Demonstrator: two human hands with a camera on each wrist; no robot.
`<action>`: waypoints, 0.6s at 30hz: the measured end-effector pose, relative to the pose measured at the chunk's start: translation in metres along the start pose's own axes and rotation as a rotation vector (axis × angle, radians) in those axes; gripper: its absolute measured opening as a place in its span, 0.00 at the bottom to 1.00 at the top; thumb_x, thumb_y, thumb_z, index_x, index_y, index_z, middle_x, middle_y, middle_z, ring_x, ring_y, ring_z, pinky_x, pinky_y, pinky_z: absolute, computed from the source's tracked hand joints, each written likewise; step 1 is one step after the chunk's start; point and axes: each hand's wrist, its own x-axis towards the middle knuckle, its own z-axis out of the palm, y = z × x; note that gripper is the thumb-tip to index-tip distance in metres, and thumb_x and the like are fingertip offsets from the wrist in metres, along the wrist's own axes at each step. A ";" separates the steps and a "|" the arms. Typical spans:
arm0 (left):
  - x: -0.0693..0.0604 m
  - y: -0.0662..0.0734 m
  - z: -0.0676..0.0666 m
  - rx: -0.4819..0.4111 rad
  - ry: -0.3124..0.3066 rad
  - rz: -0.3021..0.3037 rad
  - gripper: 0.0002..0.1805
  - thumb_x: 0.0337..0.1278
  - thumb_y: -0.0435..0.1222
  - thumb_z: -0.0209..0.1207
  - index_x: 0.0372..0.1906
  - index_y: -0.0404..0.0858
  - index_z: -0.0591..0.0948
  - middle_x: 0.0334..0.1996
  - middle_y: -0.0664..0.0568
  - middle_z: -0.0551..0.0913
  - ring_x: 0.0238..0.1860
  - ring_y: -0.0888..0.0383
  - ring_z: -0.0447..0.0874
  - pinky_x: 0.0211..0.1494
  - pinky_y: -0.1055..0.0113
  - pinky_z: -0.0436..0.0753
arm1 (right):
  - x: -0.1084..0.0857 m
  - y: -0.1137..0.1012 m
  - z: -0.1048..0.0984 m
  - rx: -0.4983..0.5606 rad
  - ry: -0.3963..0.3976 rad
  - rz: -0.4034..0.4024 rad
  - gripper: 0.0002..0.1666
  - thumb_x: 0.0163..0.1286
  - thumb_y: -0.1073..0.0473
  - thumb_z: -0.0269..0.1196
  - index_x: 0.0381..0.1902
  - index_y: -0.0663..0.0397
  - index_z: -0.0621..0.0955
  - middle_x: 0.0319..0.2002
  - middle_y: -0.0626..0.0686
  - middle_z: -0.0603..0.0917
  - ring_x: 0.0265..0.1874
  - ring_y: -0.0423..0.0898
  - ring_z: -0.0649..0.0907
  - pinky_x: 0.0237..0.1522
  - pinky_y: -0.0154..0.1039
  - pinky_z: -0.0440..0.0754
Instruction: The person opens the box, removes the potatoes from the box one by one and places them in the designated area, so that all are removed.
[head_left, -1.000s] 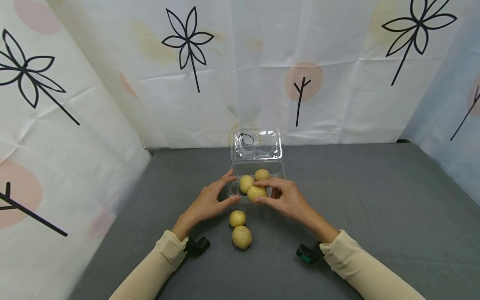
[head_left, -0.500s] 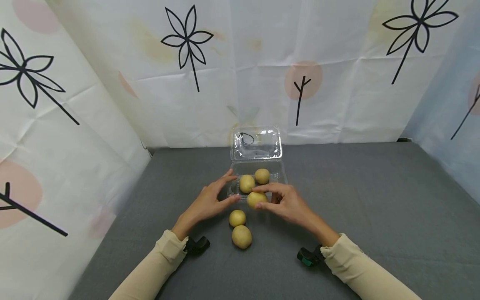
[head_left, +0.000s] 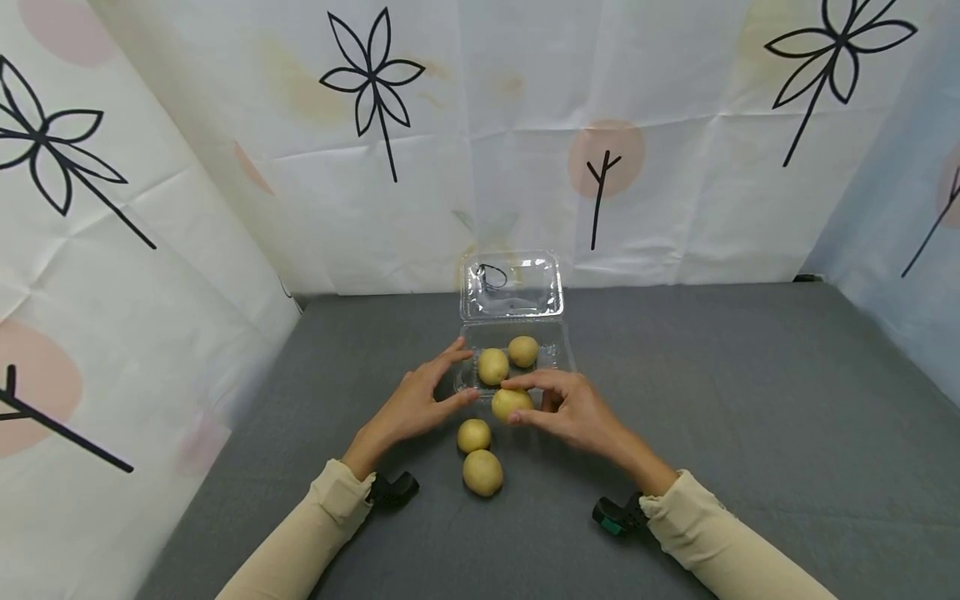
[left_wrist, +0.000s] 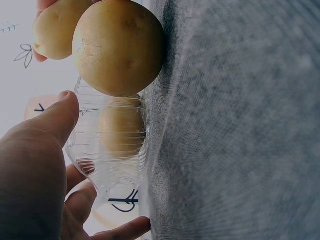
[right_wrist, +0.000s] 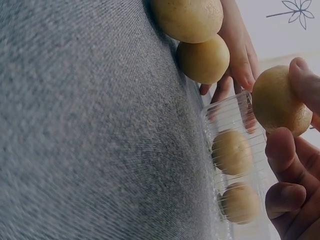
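In the head view, my right hand (head_left: 573,408) pinches a potato (head_left: 512,405) between thumb and fingers. It hangs over the front edge of a clear plastic clamshell box (head_left: 551,340), above the rim in the right wrist view. Two potatoes lie inside the box, one to the left (head_left: 492,367) and one farther back (head_left: 523,351). My left hand (head_left: 417,402) spreads around the box's front left corner, thumb at the front rim and fingers along the left side, fairly straight. Two more potatoes, a smaller one (head_left: 474,436) and a larger one (head_left: 482,473), sit on the table before the box.
The box's hinged lid (head_left: 512,285) stands raised at the back, close to the patterned cloth wall (head_left: 675,208). Grey cloth covers the table (head_left: 712,400). Both wrists wear black camera mounts, the left one (head_left: 393,490) near the loose potatoes.
My right hand has drawn its potato slightly toward me, from over the box's inside to its front edge. The left hand and the other potatoes keep their places.
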 end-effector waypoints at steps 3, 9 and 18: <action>0.000 0.000 0.000 0.001 -0.001 -0.002 0.39 0.68 0.64 0.56 0.79 0.57 0.63 0.82 0.66 0.49 0.80 0.44 0.56 0.70 0.20 0.49 | 0.000 0.001 0.001 0.006 -0.015 -0.015 0.22 0.61 0.61 0.75 0.55 0.53 0.87 0.49 0.56 0.88 0.14 0.33 0.72 0.16 0.32 0.73; 0.001 0.001 0.000 0.005 0.000 -0.002 0.39 0.68 0.64 0.56 0.79 0.57 0.63 0.82 0.66 0.49 0.80 0.44 0.57 0.71 0.21 0.50 | -0.001 0.004 0.003 0.015 -0.071 -0.039 0.22 0.62 0.61 0.75 0.55 0.54 0.87 0.45 0.54 0.88 0.14 0.32 0.71 0.16 0.31 0.72; 0.000 0.000 0.000 0.004 0.003 0.002 0.39 0.68 0.63 0.56 0.79 0.56 0.63 0.82 0.65 0.49 0.80 0.43 0.57 0.71 0.21 0.50 | -0.002 0.003 0.003 0.004 -0.159 0.045 0.24 0.62 0.55 0.75 0.56 0.54 0.86 0.43 0.49 0.90 0.13 0.30 0.69 0.15 0.31 0.71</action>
